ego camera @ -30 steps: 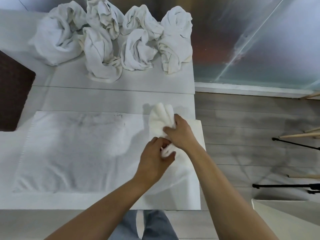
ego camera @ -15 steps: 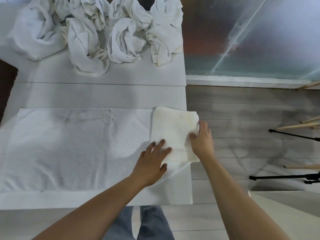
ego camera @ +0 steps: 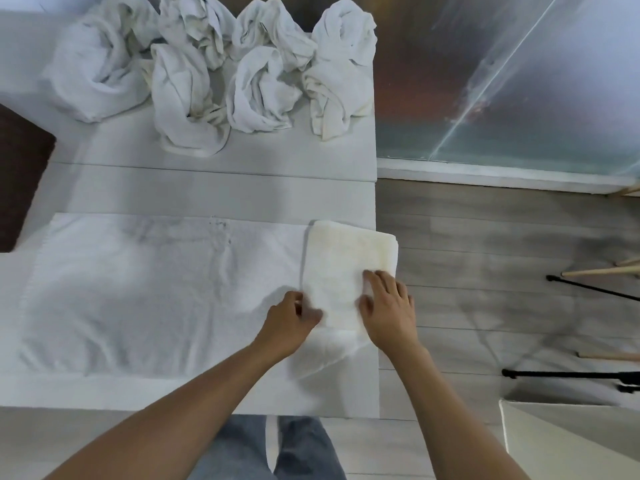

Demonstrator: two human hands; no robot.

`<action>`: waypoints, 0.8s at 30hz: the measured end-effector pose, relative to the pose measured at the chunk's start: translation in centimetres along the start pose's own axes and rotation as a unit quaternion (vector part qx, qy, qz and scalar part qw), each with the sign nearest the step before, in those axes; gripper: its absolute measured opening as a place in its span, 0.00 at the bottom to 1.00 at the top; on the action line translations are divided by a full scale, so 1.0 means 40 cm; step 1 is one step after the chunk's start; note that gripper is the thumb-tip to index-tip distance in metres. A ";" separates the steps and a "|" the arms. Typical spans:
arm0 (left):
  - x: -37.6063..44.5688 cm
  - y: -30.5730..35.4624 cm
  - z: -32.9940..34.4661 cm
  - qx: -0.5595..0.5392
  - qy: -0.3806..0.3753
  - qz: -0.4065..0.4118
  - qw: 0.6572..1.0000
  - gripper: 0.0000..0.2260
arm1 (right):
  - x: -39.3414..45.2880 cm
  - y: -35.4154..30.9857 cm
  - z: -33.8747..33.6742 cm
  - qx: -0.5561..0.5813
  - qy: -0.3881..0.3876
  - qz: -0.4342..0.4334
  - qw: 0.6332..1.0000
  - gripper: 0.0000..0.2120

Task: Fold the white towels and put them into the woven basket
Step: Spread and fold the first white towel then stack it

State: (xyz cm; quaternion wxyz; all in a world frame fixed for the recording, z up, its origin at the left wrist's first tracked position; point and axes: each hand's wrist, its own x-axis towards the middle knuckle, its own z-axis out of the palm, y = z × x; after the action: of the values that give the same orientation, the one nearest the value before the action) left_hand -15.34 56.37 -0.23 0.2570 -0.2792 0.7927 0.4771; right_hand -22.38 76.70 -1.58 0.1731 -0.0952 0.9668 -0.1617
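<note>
The white table (ego camera: 207, 188) carries everything. A large flat towel (ego camera: 138, 292) is spread across its near half, reaching almost from the left edge to the right edge. Along the far edge sit six crumpled towels (ego camera: 214, 71), bunched together and not yet folded.

At the left edge a dark brown shape (ego camera: 20, 174) shows only in part; it may be the woven basket, but the weave cannot be made out, and nothing can be seen inside it.

The small folded towel (ego camera: 346, 268) lies at the right edge of the table, on top of the flat towel, its right side just overhanging the edge. It is already a tidy rectangle.

The right hand (ego camera: 388, 303) lies flat on the folded towel's near right part, fingers extended and pressing, gripping nothing. The left hand (ego camera: 294, 317) is at the near left corner of the folded towel with fingers curled, apparently pinching that edge, though the exact hold is partly hidden.

My judgement: the task is at an early stage. One towel is folded or nearly so and not yet in the basket; the six crumpled ones, and perhaps the flat one, remain.
</note>
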 end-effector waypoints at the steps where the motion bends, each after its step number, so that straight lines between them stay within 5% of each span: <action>1: 0.009 0.007 0.000 -0.024 -0.005 -0.024 0.999 0.20 | 0.000 -0.001 -0.005 0.001 -0.010 0.002 1.000 0.24; 7: 0.030 0.051 0.010 -0.094 -0.005 -0.051 0.994 0.21 | 0.004 -0.012 -0.054 0.030 -0.036 0.011 0.999 0.24; 15: -0.098 0.209 -0.084 -0.054 0.085 0.104 0.989 0.15 | 0.015 -0.036 -0.188 0.167 0.055 0.029 0.984 0.25; 24: -0.264 0.224 -0.272 -0.008 0.147 0.206 0.967 0.13 | 0.016 -0.193 -0.305 0.221 0.088 -0.092 0.967 0.51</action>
State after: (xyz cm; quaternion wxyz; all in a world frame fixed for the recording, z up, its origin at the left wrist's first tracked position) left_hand -15.51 52.16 16.88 0.0316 -0.1794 0.8582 0.4798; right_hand -26.45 72.79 11.74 0.0882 -0.1288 0.9056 -0.3944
